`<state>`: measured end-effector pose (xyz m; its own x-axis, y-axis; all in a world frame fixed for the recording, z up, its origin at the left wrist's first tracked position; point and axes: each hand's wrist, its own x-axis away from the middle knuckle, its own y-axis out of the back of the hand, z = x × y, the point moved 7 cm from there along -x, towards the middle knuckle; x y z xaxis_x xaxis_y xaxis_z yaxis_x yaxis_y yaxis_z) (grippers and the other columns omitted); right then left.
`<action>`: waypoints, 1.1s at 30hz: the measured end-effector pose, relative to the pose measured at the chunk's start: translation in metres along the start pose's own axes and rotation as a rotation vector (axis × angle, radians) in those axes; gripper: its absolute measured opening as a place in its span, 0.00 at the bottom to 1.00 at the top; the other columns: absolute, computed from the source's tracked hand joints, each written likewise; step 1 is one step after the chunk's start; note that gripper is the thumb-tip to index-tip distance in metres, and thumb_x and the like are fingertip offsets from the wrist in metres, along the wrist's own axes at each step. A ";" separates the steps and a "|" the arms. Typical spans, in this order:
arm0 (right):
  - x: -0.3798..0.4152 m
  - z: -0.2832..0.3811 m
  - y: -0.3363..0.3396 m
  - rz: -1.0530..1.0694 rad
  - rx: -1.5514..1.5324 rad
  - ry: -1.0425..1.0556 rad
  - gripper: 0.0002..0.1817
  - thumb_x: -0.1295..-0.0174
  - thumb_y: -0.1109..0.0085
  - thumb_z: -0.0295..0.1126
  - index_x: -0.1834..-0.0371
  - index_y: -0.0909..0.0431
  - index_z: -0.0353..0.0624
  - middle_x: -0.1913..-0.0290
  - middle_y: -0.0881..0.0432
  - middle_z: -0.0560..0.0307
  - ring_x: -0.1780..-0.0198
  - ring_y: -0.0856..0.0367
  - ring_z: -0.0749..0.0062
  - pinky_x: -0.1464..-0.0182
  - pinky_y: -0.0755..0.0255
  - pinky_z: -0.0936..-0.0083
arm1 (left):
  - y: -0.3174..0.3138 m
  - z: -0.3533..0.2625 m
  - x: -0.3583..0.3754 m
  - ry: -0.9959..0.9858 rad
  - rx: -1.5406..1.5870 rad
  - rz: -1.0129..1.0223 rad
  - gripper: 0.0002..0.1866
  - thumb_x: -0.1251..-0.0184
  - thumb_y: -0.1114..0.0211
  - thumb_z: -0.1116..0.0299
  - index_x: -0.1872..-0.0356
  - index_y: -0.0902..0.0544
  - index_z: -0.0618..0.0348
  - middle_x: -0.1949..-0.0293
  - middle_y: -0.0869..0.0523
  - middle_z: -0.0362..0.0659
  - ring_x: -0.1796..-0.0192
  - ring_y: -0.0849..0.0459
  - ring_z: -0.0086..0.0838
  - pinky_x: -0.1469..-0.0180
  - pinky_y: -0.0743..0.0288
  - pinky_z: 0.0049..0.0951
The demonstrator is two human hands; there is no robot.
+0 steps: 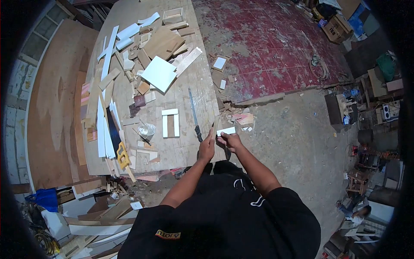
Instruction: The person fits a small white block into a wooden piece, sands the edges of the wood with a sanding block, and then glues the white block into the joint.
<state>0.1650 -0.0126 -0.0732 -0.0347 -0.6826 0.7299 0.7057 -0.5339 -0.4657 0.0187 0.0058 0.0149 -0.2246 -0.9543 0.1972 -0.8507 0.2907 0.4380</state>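
My left hand [207, 149] is closed around a thin wooden strip [216, 124], its narrow end pointing away from me at the table's right edge. Close beside it, my right hand [232, 141] is closed on a small white-faced board piece [227, 131]. Something dark shows between the two hands, too small to make out. A metal ruler or thin blade with a dark handle [198, 133] lies to the left of my hands. Further left on the tabletop sits a small rectangular frame of white strips [164, 125] around a brown middle.
The wooden worktable [183, 151] carries a yellow-handled handsaw [123, 156], a clear plastic container [147, 129], a square white board [159, 74] and piled offcuts. Scrap wood [108, 211] heaps at lower left. Concrete floor [284, 129] lies right, with cluttered shelves and a person [358, 213] beyond.
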 end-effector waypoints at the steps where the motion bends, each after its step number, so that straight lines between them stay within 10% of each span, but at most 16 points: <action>1: 0.002 -0.004 0.001 -0.002 -0.006 -0.006 0.09 0.38 0.40 0.21 0.56 0.26 0.31 0.61 0.19 0.47 0.64 0.16 0.60 0.60 0.14 0.69 | 0.001 -0.002 0.000 -0.065 0.017 -0.048 0.25 0.27 0.52 0.63 0.29 0.35 0.46 0.60 0.17 0.63 0.61 0.14 0.48 0.57 0.24 0.38; 9: 0.044 -0.027 -0.001 -0.022 0.062 -0.044 0.08 0.37 0.41 0.22 0.56 0.24 0.31 0.61 0.18 0.48 0.64 0.15 0.65 0.61 0.15 0.75 | 0.001 0.006 -0.003 0.022 -0.020 -0.029 0.24 0.26 0.51 0.61 0.30 0.33 0.46 0.69 0.18 0.63 0.70 0.17 0.43 0.62 0.25 0.36; 21: 0.029 -0.001 -0.008 0.226 0.803 -0.007 0.10 0.45 0.32 0.26 0.62 0.19 0.34 0.71 0.15 0.51 0.75 0.16 0.71 0.73 0.23 0.76 | -0.004 0.002 -0.002 0.043 0.026 0.071 0.24 0.26 0.54 0.61 0.30 0.34 0.46 0.48 0.19 0.61 0.47 0.18 0.51 0.48 0.25 0.37; 33: -0.012 0.021 0.000 0.021 0.244 0.020 0.12 0.40 0.37 0.23 0.55 0.26 0.31 0.62 0.17 0.47 0.66 0.15 0.61 0.63 0.15 0.71 | 0.002 -0.007 -0.001 0.001 0.016 0.008 0.24 0.26 0.53 0.63 0.29 0.35 0.47 0.50 0.19 0.62 0.49 0.18 0.53 0.50 0.25 0.39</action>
<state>0.1802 0.0068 -0.0713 -0.0308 -0.7031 0.7104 0.8564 -0.3851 -0.3440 0.0204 0.0073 0.0215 -0.2307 -0.9518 0.2019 -0.8564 0.2971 0.4222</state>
